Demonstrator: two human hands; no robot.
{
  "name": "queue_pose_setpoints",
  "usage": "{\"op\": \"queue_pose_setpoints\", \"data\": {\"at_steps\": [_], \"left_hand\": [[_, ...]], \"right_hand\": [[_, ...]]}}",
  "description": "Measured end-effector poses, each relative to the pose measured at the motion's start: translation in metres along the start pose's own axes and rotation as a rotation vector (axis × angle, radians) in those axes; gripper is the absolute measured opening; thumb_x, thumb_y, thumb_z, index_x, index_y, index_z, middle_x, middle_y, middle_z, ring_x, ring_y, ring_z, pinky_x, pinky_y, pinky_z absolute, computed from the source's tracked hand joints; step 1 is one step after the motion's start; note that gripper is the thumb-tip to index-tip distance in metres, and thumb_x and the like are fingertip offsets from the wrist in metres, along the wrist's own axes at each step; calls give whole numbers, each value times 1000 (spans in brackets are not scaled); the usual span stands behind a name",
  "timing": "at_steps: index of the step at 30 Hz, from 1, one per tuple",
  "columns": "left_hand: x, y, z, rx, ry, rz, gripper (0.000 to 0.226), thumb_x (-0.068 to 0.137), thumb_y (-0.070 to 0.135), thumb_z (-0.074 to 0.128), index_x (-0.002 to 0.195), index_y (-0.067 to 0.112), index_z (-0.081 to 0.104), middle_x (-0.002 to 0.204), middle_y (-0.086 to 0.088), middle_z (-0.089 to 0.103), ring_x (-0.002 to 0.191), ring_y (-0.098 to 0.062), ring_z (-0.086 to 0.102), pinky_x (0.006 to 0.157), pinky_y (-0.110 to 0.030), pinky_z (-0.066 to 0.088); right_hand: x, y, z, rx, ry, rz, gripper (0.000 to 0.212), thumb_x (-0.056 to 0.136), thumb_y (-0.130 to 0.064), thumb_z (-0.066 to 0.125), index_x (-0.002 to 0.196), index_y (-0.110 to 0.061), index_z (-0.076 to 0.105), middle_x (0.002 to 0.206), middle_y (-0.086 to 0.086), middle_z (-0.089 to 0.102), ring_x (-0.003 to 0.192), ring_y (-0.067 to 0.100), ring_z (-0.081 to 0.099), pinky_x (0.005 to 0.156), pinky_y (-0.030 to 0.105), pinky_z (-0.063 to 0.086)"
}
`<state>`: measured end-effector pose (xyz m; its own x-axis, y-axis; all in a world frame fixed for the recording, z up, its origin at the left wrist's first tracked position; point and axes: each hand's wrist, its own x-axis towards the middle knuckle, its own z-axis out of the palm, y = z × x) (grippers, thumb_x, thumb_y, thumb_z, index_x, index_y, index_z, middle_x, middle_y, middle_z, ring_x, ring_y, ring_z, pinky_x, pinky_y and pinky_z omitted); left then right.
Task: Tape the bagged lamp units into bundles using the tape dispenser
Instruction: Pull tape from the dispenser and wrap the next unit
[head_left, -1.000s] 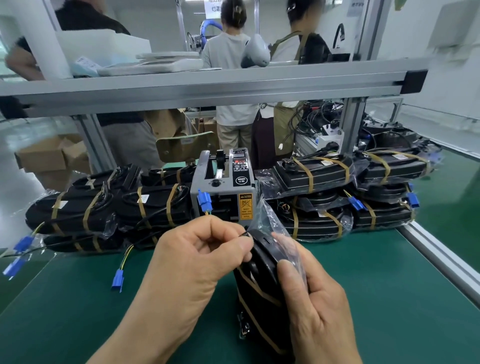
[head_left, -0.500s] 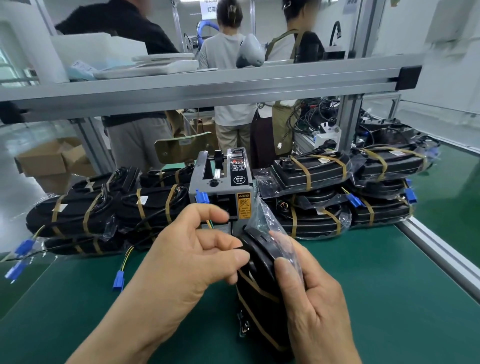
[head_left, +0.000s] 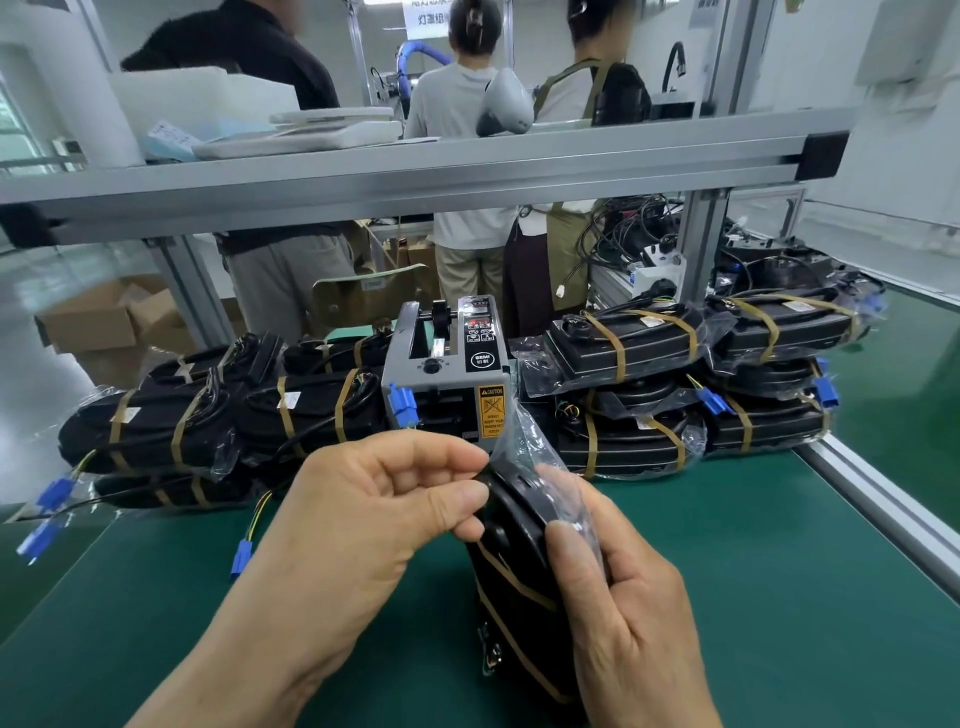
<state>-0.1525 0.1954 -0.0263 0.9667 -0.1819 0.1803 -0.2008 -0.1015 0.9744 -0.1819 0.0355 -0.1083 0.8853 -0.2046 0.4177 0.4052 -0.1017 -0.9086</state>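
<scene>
The bagged lamp unit (head_left: 511, 582) stands on edge by the near edge of the mat (head_left: 779, 597), long axis pointing away toward the tape dispenser (head_left: 447, 379) — its lower end hidden behind my right hand (head_left: 628, 618), which curls round it. My left hand (head_left: 363, 525) pinches the bag's top corner.

A green bench (head_left: 779, 597) was edged on the right by a rail (head_left: 883, 499). At its back a dispenser (head_left: 447, 374) was set, flanked by taped left bundles (head_left: 208, 415) and stacked right bundles (head_left: 675, 395). A blue plug (head_left: 240, 558) was laid before the left ones, and one bundle (head_left: 514, 597) was stood on edge at the front.
</scene>
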Motion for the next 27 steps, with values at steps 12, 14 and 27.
{"op": "queue_pose_setpoints", "data": {"at_steps": [12, 14, 27], "left_hand": [[4, 14, 2, 104, -40, 14, 26, 56, 38, 85, 78, 26, 78, 78, 0, 72, 72, -6, 63, 75, -19, 46], [8, 19, 3, 115, -58, 21, 23, 57, 39, 78, 75, 25, 78, 80, 4, 70, 71, -2, 61, 71, -16, 47], [21, 11, 18, 161, -46, -31, 39, 77, 10, 75, 111, 27, 66, 66, 0, 69, 59, -4, 59, 64, -16, 47]], "right_hand": [[1, 0, 1, 24, -8, 4, 41, 87, -56, 50, 122, -43, 66, 119, -24, 69, 113, -1, 63, 87, 7, 44], [1, -2, 3, 23, 12, 4, 37, 88, -56, 48, 120, -47, 65, 115, -23, 70, 109, 0, 64, 83, 6, 44], [3, 2, 12, -14, 139, -15, 41, 100, -43, 33, 109, -37, 72, 106, -29, 70, 104, -6, 65, 81, 6, 44]]}}
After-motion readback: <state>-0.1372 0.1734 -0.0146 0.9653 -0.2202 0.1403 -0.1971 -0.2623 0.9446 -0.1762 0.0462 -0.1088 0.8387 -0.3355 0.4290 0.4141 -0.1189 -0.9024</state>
